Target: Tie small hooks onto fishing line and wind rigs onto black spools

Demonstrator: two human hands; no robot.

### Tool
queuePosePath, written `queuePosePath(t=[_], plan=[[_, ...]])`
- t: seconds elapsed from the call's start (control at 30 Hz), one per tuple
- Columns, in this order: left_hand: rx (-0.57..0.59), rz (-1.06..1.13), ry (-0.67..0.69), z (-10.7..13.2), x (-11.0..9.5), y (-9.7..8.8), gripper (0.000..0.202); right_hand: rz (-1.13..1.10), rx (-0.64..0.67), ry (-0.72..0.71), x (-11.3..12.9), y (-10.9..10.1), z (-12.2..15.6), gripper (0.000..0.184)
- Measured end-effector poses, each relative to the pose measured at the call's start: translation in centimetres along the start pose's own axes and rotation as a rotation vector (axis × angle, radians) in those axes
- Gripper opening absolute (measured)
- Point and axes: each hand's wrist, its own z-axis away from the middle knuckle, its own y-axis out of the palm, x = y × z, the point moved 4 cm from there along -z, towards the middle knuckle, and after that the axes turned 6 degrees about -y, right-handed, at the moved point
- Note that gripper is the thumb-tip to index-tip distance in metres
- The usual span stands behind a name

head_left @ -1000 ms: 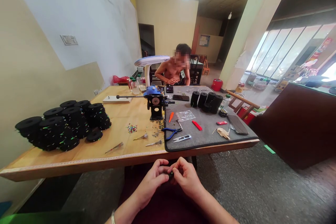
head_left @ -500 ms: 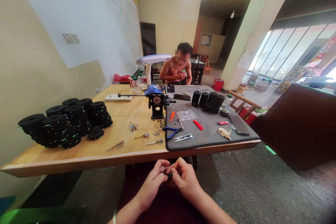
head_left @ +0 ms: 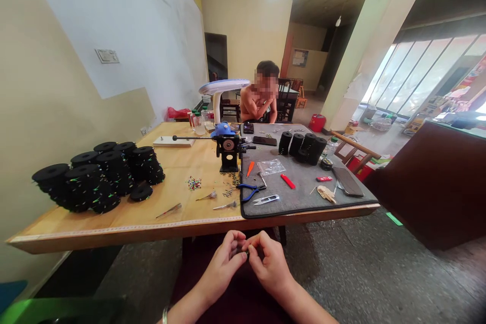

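My left hand [head_left: 228, 258] and my right hand [head_left: 268, 258] meet just in front of the table's near edge. Fingers of both are curled and pinched together. A tiny dark thing shows between the fingertips, mostly hidden and too small to name. Closest on the table are blue-handled pliers [head_left: 251, 191] and thread snips [head_left: 266, 200], lying on the grey mat [head_left: 288, 205]. Left of the mat lie thin bundled pieces [head_left: 225, 206], a pile of coloured beads [head_left: 194, 183] and scattered small metal parts [head_left: 229, 191].
Black foam spools [head_left: 83, 182] stand at the table's left, more black spools [head_left: 315, 149] at the right. A black winding device [head_left: 228, 154] and a lamp [head_left: 224, 86] stand mid-table. A red lighter [head_left: 287, 181] and a phone [head_left: 265, 140] lie on the mat. Another person [head_left: 261, 93] sits opposite.
My hands stay close together, with slight finger movement. The view has shifted a little. The person opposite has leaned to the right and raised a hand toward the face.
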Motion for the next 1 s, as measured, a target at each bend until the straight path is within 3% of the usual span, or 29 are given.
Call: queuePosePath(t=[0.33, 0.5, 0.7, 0.9, 1.0], plan=[[-0.018, -0.107, 0.110, -0.1, -0.1, 0.2, 0.007, -0.036, 0.019, -0.023, 0.6, -0.2, 0.0, 0.010], [-0.032, -0.132, 0.156, 0.1, 0.1, -0.2, 0.007, -0.236, -0.010, 0.113, -0.1, -0.2, -0.1, 0.017], [0.000, -0.186, 0.185, 0.2, 0.6, -0.4, 0.008, -0.413, -0.123, 0.288, -2.7, -0.9, -0.5, 0.032], [-0.016, -0.140, 0.206, 0.3, 0.7, -0.8, 0.008, -0.325, -0.143, 0.349, -5.6, -0.9, -1.4, 0.030], [-0.045, -0.097, 0.228, 0.3, 0.8, -1.7, 0.009, -0.172, -0.081, 0.265, -5.9, -0.5, -2.9, 0.021]])
